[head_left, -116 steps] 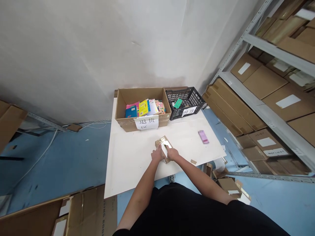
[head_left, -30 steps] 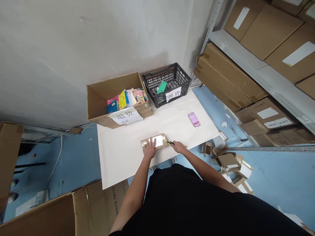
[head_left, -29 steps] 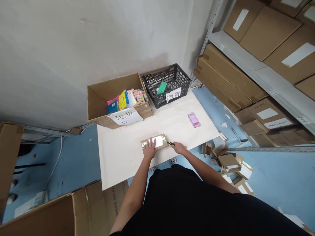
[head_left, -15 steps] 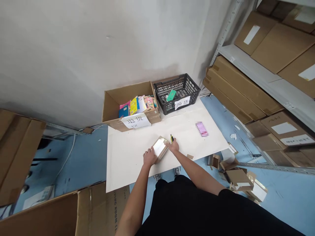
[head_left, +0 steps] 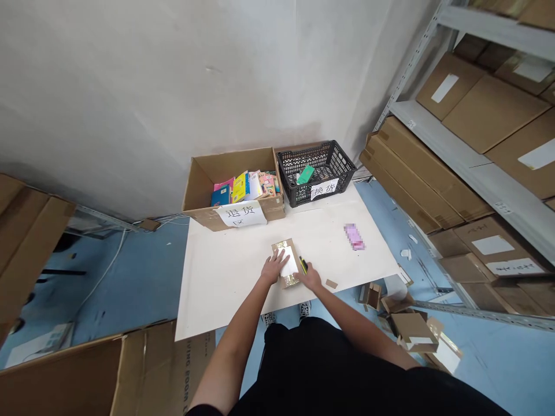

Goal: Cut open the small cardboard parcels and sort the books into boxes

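A small cardboard box (head_left: 285, 245) with a white label and shiny tape at its ends lies near the front of the white table (head_left: 208, 289). My left hand (head_left: 274, 267) rests on its left side and label, fingers spread. Closed in my right hand (head_left: 311, 277) is a yellow and black utility knife (head_left: 303, 265), its handle pointing up and away. That hand touches the box's near right corner; the blade cannot be made out.
Behind stand a carton (head_left: 203, 218) of colourful booklets and a black plastic crate (head_left: 299, 199) with a green packet (head_left: 306, 174). A blurred pink item (head_left: 354, 237) lies to the right. A cardboard scrap (head_left: 332, 283) lies nearby. Shelves of boxes (head_left: 472, 104) flank the right.
The box has turned and now lies flatter and straighter on the table. My left hand has gone from gripping its side to lying spread on top. The right hand moved slightly nearer me.
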Demonstrator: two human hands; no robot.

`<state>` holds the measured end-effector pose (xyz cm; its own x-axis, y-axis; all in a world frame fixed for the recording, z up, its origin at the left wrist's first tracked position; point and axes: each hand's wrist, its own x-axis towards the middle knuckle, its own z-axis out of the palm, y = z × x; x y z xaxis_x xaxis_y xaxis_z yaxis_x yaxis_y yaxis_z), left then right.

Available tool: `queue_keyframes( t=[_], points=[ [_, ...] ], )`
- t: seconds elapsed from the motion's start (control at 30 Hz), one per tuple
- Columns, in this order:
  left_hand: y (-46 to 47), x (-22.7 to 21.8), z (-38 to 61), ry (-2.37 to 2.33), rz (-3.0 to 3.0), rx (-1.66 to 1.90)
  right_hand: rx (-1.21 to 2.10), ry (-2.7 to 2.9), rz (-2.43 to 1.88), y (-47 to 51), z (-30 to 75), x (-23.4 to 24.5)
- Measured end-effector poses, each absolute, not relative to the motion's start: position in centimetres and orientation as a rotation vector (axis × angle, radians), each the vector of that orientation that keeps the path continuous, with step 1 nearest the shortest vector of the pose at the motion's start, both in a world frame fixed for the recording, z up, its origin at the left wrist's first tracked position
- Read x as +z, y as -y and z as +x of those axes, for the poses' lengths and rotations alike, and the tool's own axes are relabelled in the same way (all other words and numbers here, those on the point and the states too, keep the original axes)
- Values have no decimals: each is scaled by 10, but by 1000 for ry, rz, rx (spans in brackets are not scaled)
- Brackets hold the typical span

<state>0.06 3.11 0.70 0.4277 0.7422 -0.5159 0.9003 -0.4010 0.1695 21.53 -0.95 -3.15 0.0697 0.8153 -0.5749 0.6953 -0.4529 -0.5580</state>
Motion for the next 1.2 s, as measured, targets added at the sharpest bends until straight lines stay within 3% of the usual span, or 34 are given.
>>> queue_keyframes(
  t=[0.1, 0.23, 0.37, 0.6, 0.8, 1.2],
  points=[
    [-21, -1, 8, -1557, 2164, -533, 1340, 1489, -2243, 28, 213, -42],
    [7, -6, 22, -1862, 1981, -664, 1164, 1488, -2343, -19, 212, -31],
    [22, -5, 25, -1985, 1968, -518, 1141, 1600, -2199, -68, 210, -17],
    [18, -18, 11, -1813, 2025, -349, 1462, 1299, -2013, -45, 233, -14],
    [18, -35, 7, -1784, 2042, -372, 1608, 1473, -1922, -22, 261, -6],
    [17, -48, 3, -1772, 2026, -348, 1250, 2028, -2016, -32, 253, 7]
  ],
)
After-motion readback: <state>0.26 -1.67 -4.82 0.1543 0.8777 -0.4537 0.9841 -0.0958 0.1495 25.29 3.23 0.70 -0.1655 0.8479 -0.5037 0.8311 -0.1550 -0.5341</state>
